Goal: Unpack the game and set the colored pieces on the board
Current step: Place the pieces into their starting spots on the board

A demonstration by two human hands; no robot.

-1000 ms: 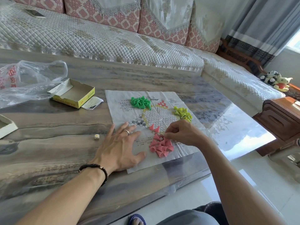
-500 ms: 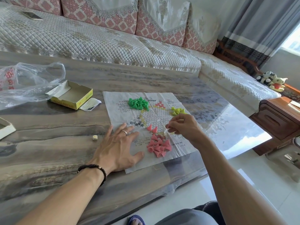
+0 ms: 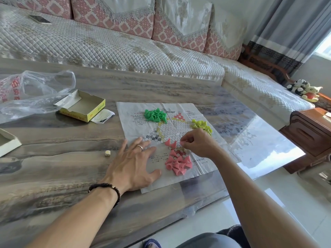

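Pink cone pieces (image 3: 178,163) lie heaped on the near part of the paper board (image 3: 168,140), with two more pink cones (image 3: 171,143) standing on its printed circles just beyond the heap. The board lies flat on the tabletop (image 3: 53,145). Green pieces (image 3: 155,114) are piled at its far left and yellow-green pieces (image 3: 202,125) at its far right.

The right hand (image 3: 198,144) hovers over the board's middle, its fingertips pinched together as a closed grip; whether a piece sits between them I cannot tell. The left hand (image 3: 133,165) lies flat with fingers spread, pressing the board's near left edge.

A small die (image 3: 107,154) rests on the tabletop left of that hand. Farther left sit the open yellow box (image 3: 81,108) and a clear plastic bag (image 3: 34,93).
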